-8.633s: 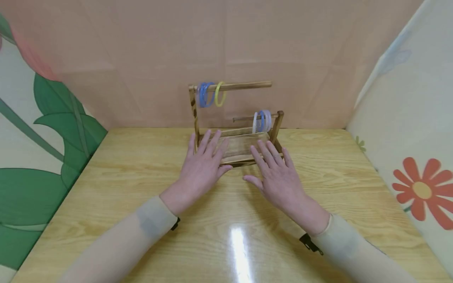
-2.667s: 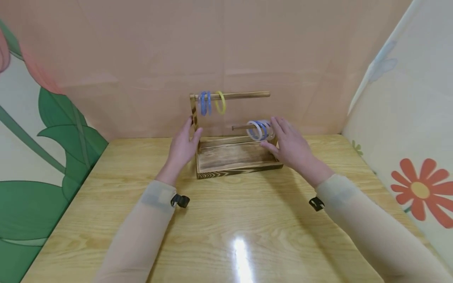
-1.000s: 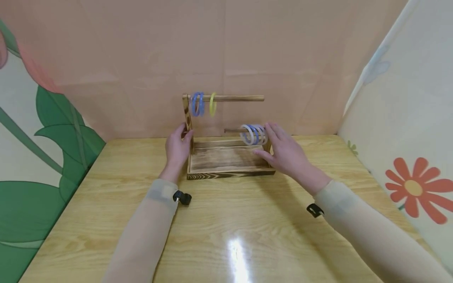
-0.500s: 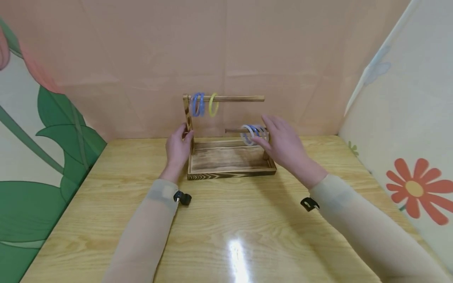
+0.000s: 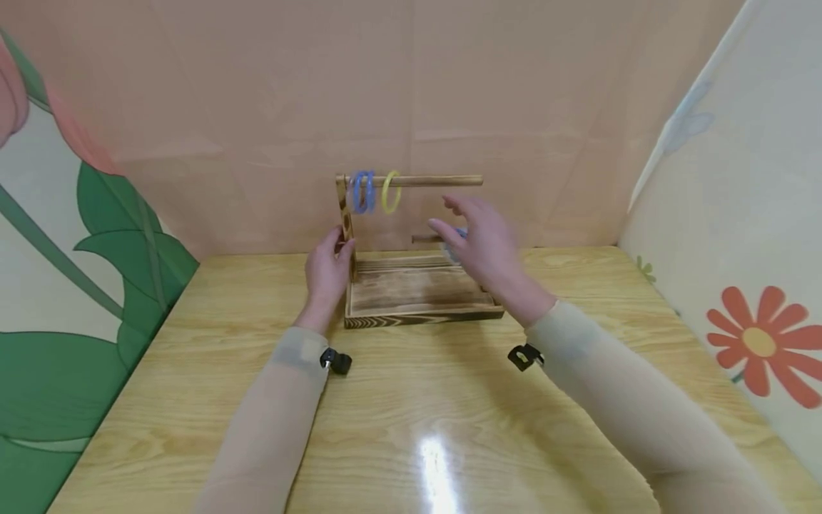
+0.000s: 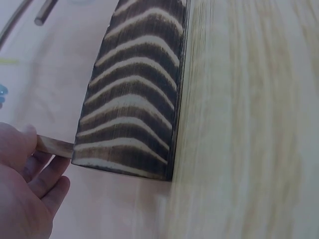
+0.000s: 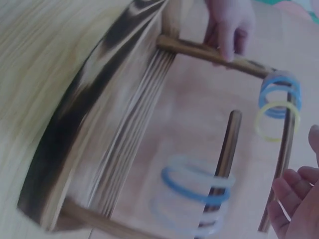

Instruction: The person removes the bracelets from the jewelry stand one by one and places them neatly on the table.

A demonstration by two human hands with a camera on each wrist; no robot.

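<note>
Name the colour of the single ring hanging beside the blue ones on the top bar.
Yellow ring, clearest in the head view.

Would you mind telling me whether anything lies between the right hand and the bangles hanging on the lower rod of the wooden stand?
Nothing visible does. The right hand hovers open just in front of the white and blue bangles on the lower rod, with only air between. The left hand grips the tall post on the far side.

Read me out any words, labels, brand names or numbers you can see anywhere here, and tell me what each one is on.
None: no words, labels or numbers show in any view. The wooden rack, the bangles on its rods, the table and the sleeves bear no writing, and the flower and leaf backdrop is pictures only.
</note>
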